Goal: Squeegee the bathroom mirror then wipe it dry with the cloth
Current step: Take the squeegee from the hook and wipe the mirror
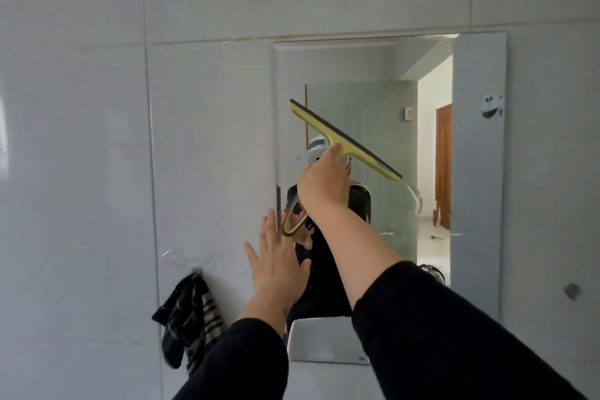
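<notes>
The frameless mirror [383, 101] hangs on the white tiled wall. My right hand [323, 183] grips the handle of a yellow-green squeegee [344, 140]. Its dark rubber blade lies tilted against the glass, high at the left and low at the right. My left hand [277, 265] is flat with fingers spread, pressed near the mirror's left side with nothing in it. A dark checked and striped cloth [188, 312] hangs from a hook on the wall at the lower left, below and left of my left hand. Water streaks show low on the glass.
A white basin edge [324, 339] shows below the mirror. A small round fixing [572, 291] sits on the wall at the right. A white suction hook [492, 104] is stuck near the mirror's right edge. The mirror reflects a doorway and a person in dark clothes.
</notes>
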